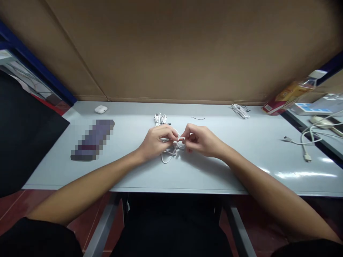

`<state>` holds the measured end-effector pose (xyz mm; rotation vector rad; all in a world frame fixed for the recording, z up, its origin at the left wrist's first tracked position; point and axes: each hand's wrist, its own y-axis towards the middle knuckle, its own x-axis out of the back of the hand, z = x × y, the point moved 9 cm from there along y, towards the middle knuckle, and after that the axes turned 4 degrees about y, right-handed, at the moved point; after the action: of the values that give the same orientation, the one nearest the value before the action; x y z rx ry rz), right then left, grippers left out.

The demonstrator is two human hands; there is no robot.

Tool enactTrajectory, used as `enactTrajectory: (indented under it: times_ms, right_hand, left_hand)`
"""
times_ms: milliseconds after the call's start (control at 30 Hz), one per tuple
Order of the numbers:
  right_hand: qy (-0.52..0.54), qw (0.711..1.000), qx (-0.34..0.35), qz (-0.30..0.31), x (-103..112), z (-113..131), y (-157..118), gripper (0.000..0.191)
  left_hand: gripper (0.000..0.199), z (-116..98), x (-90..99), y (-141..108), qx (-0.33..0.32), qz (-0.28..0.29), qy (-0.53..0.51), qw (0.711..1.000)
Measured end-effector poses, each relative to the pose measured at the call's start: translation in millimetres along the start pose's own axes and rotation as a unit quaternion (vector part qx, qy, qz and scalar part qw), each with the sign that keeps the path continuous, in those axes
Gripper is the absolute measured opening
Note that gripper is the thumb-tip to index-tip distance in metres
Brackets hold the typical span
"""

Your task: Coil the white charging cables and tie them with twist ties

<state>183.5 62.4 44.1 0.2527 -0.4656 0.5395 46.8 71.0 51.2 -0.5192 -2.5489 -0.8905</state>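
Observation:
Both my hands meet over the middle of the grey-white table, pinching parts of a white cable (166, 161). The fingertips of my left hand (158, 141) are closed on it from the left. From the right, my right hand (200, 140) pinches a small white end piece with an orange-brown part. Loops of the cable hang below the fingers and rest on the tabletop. Just behind my left hand lie bundled white cables (160, 119) with a dark tie. A loose black twist tie (198, 118) lies behind my right hand.
A white earphone case (101, 109) and a blurred-out dark object (93, 139) lie left. At the back right are a coiled white cable (240, 111) and a red-yellow bottle (286, 97). Loose cables with connectors (307, 157) lie far right. A cardboard wall (171, 53) stands behind.

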Motion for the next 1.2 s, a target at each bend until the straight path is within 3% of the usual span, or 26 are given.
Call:
enactTrajectory:
  times_ms: [133,233,400,500,600,700,767,867,1033,1200]
  right_hand:
    - [-0.098,0.994,0.035,-0.019,2,8,0,0.016]
    - [-0.123,0.992,0.028,-0.018,-1,8,0,0.014]
    - [-0.107,0.992,0.061,-0.008,-3,12,-1,0.007]
    - [-0.053,0.996,0.064,-0.045,12,10,-1,0.008]
    - [0.061,0.991,0.004,-0.117,45,-5,0,0.018]
    - [0.153,0.968,-0.081,-0.179,81,-26,-5,0.022]
    - [0.172,0.957,-0.132,-0.194,101,-38,-11,0.023]
    - [0.158,0.95,-0.204,-0.175,123,-54,-21,0.024]
    - [0.055,0.949,-0.275,-0.142,144,-70,-36,0.028]
    - [0.006,0.943,-0.308,-0.126,148,-76,-42,0.029]
  left_hand:
    - [0.011,-9,4.9,-1,-0.037,-0.025,0.015,0.999]
    - [0.009,-8,4.9,-1,-0.026,-0.028,0.019,0.999]
    - [0.017,2,2.9,0,0.038,-0.028,-0.037,0.998]
    - [0.025,19,15.9,3,0.113,-0.072,-0.093,0.987]
    - [0.035,35,49.3,10,0.158,-0.16,-0.116,0.967]
    - [0.029,47,88.3,17,0.184,-0.237,-0.168,0.939]
    - [0.018,52,110.1,20,0.198,-0.267,-0.22,0.917]
    - [0.022,55,133.0,23,0.214,-0.273,-0.269,0.899]
    - [0.03,62,147.2,22,0.239,-0.252,-0.31,0.885]
    - [0.027,71,144.6,22,0.253,-0.225,-0.3,0.892]
